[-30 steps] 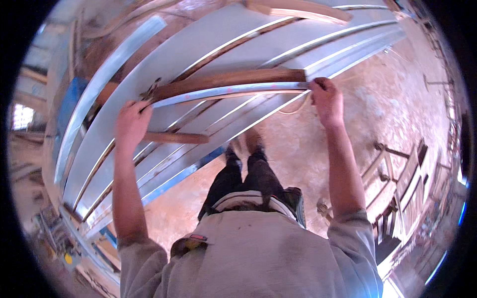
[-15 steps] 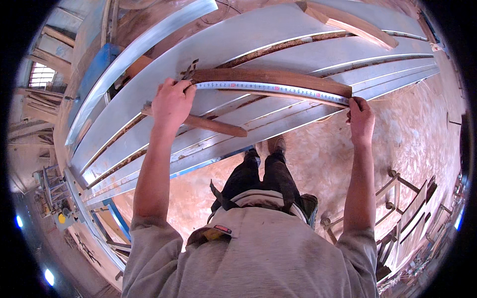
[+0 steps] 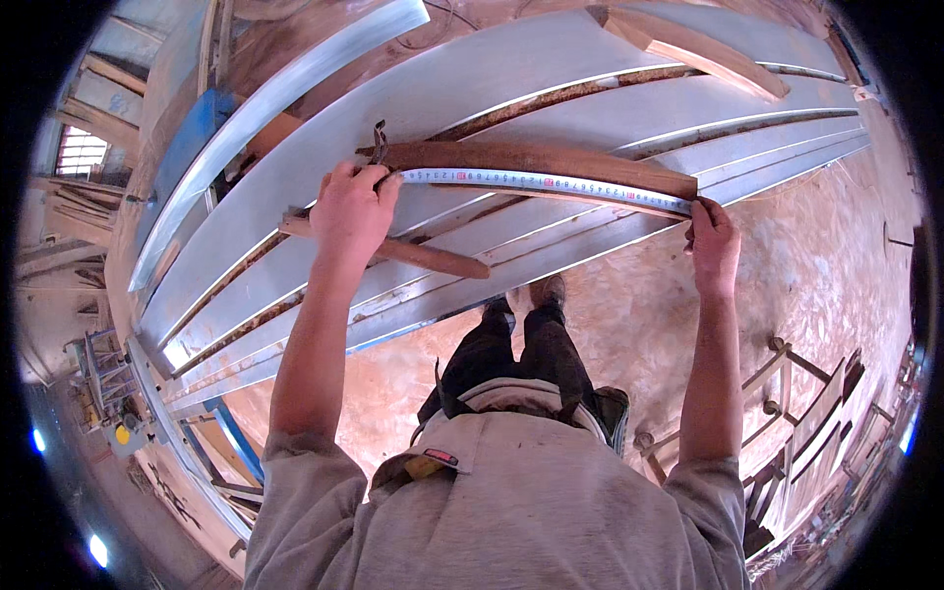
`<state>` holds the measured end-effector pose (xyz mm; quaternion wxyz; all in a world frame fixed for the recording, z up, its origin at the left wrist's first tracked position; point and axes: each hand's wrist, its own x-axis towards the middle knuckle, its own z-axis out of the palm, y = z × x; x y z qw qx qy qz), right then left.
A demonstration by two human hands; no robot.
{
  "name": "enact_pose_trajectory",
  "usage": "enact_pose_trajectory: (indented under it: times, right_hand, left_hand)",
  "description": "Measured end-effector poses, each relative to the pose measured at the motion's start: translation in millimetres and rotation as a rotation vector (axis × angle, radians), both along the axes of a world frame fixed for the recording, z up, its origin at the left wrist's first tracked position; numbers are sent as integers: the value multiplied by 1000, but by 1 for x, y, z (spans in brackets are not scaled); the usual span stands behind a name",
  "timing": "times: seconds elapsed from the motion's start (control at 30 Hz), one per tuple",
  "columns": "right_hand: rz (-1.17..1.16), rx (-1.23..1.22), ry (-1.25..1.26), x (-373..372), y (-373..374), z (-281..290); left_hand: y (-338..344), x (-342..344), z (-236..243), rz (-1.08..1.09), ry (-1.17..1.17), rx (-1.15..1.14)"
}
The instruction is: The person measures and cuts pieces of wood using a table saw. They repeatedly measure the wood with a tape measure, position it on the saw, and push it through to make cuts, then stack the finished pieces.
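A white tape measure (image 3: 541, 181) stretches along the near edge of a brown wooden piece (image 3: 531, 157), which lies across a slatted metal bench (image 3: 551, 128). At the tape's left end, my left hand (image 3: 352, 211) is closed on it. Just beyond those fingers a small dark metal tool (image 3: 380, 144) sticks up; whether the hand also grips it cannot be made out. My right hand (image 3: 713, 236) pinches the tape's other end, at the right end of the wood. A narrower wooden piece (image 3: 433, 258) rests on the bench beside my left wrist.
Another wooden piece (image 3: 693, 49) lies at the bench's far right. A long pale metal strip (image 3: 285, 108) curves along the far left, near a blue part (image 3: 202, 147). Wooden furniture frames (image 3: 787, 413) stand on the floor (image 3: 806, 246) at the right.
My left hand has shifted slightly to the right and nearer, and the tape's left end has come down with it. The dark tool now stands more upright. My right hand stays nearly in place.
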<state>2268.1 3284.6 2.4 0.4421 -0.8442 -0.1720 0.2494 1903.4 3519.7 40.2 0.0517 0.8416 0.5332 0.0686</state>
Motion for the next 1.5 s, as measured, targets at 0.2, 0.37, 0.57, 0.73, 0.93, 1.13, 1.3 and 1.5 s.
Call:
enact_pose_trajectory:
  times: [0.2, 0.37, 0.57, 0.73, 0.93, 1.13, 1.3, 1.5]
  right_hand:
    - [33, -19, -1, 7, -1, -2]
    - [85, -62, -191, 18, 11, -3]
    - [71, -86, -84, 18, 17, 1]
    - [102, -29, -184, 20, 15, -7]
    - [87, -60, -82, 18, 14, -3]
    - [101, -139, -113, 12, 5, 7]
    - [54, 44, 134, -3, -20, 22]
    - [418, 236, 330, -100, -23, 35]
  left_hand:
    - [-2, 4, 6, 9, 10, 7]
    - [-1, 8, 8, -8, 20, 38]
    - [4, 13, 9, 4, 66, 90]
    - [4, 14, 8, 34, 100, 51]
    - [4, 13, 11, 39, 118, 50]
    - [-9, 12, 16, -75, 80, -91]
    - [-42, 25, 29, -150, -80, -340]
    - [-109, 77, 37, -224, -363, -738]
